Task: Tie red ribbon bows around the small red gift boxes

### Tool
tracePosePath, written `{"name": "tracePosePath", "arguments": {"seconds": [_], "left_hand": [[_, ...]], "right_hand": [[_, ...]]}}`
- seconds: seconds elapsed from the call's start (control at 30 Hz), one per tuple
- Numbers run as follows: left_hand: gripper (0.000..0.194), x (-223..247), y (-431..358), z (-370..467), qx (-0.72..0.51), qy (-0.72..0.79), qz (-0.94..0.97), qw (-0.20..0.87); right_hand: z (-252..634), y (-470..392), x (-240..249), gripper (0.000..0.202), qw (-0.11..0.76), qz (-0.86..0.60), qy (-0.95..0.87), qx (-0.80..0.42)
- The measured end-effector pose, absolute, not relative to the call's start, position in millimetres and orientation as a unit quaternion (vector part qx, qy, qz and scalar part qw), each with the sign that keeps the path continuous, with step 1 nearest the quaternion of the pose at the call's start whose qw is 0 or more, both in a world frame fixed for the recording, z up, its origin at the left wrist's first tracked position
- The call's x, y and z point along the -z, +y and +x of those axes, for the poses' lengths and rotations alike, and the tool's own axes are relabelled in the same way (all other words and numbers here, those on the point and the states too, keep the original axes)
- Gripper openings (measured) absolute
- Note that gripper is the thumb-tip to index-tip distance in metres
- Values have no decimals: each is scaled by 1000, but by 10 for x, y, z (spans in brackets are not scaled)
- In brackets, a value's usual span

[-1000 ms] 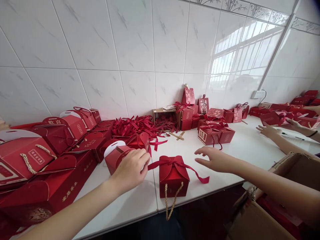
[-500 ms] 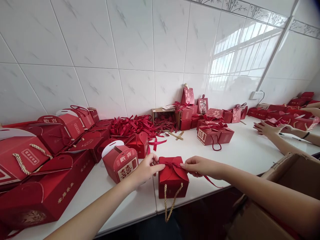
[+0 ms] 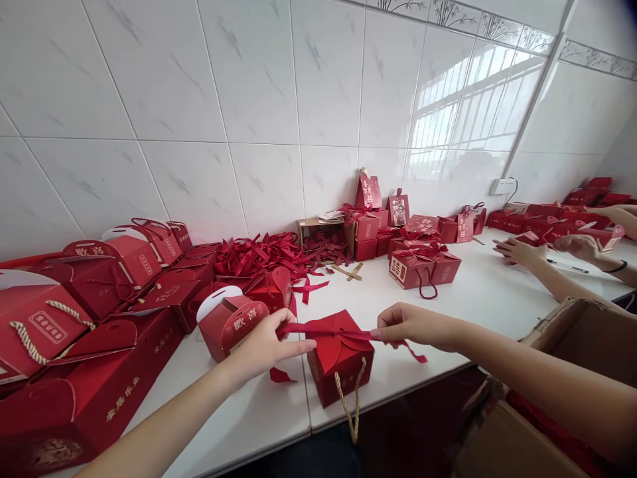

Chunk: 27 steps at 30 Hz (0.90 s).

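A red gift box (image 3: 340, 372) with a gold rope handle (image 3: 354, 411) sits at the table's front edge, turned at an angle. Across its top runs a red ribbon (image 3: 343, 330), drawn taut between both hands and crossing at the middle of the lid. My left hand (image 3: 281, 342) pinches the ribbon left of the box, its thumb by the lid's edge. On the other side my right hand (image 3: 405, 325) pinches the ribbon's right part, with a loose tail hanging below. Just behind my left hand stands another red box (image 3: 231, 325) with a rounded lid flap.
Stacked red boxes (image 3: 104, 378) fill the table's left side. A heap of red ribbons (image 3: 263, 255) lies by the tiled wall. More boxes (image 3: 425, 269) stand at centre right. A co-worker's hands (image 3: 522, 252) and a cardboard carton (image 3: 562, 358) are at the right.
My hands have moved apart, pulling the ribbon out to both sides. The box has turned slightly on the table. The view has shifted a little.
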<state>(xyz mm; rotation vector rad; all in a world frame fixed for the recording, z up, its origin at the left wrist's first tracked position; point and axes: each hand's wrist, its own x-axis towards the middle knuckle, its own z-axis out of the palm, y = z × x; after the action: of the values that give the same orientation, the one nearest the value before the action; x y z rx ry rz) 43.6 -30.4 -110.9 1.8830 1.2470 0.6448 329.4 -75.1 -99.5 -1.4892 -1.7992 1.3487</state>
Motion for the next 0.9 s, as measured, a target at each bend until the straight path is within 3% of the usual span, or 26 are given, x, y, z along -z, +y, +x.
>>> {"name": "tracePosePath", "arguments": {"seconds": [0.27,0.37,0.47,0.6,0.7,0.9], "left_hand": [[22,925,-583,780,-323,372,862,121],[24,931,-639,976,-313,368,875,24],[14,969,-550,1060,-330,374,867,-6],[14,1015,-423,1033,-388,387,836,2],[21,1001,-452,1013,-401,399,822,72],[27,931,-512,895,-384,392,761,345]], "right_hand": [[3183,-810,813,24,372,-386,-560,-632],[3115,-854,713,20,376,-360,-555,-649],[3094,-873,658,23,348,-365,-585,-635],[3074,-819,708,37,311,-448,-615,-570],[2982,-737,821,56,343,-470,-630,-513],[2758,-651,1048,39,383,-429,-602,-554]]}}
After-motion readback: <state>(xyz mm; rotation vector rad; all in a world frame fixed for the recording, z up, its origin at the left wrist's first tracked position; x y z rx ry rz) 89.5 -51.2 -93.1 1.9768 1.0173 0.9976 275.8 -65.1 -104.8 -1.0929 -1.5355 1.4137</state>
